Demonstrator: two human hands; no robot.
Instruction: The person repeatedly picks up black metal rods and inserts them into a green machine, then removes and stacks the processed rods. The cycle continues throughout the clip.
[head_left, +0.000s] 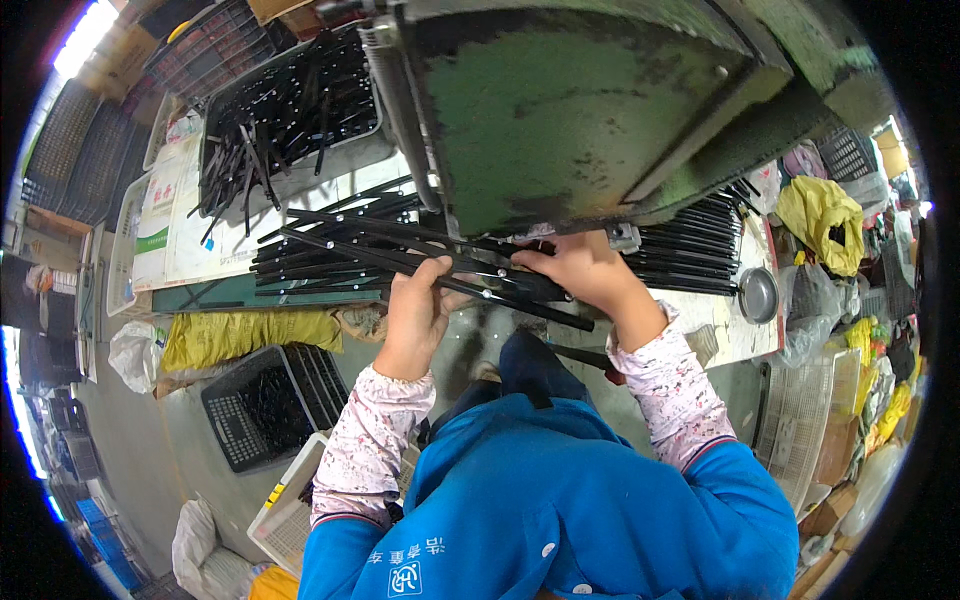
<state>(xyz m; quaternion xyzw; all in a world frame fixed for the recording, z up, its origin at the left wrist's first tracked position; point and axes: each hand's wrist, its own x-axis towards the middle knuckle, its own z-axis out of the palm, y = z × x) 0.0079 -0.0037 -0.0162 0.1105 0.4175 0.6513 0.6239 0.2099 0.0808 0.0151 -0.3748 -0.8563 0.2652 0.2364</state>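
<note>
My left hand (415, 319) grips a riveted assembly of thin black bars (360, 257) near its middle, thumb on top. Shiny rivet heads dot the bars, which cross at shallow angles. The right hand (577, 270) is at the far side of the same assembly, under the green machine head (570, 127); its fingertips are partly hidden, and I cannot tell how firmly they hold. More riveted black bars (315, 270) lie stacked on the bench to the left. Further black bars (686, 251) lie in a row to the right of my right hand.
A grey bin (375, 142) heaped with black strips stands at the back left. A coil spring (390, 82) hangs beside the machine head. A round metal dish (759, 295) sits at the bench's right end. Black crates (259, 412) and a white basket (289, 502) stand on the floor.
</note>
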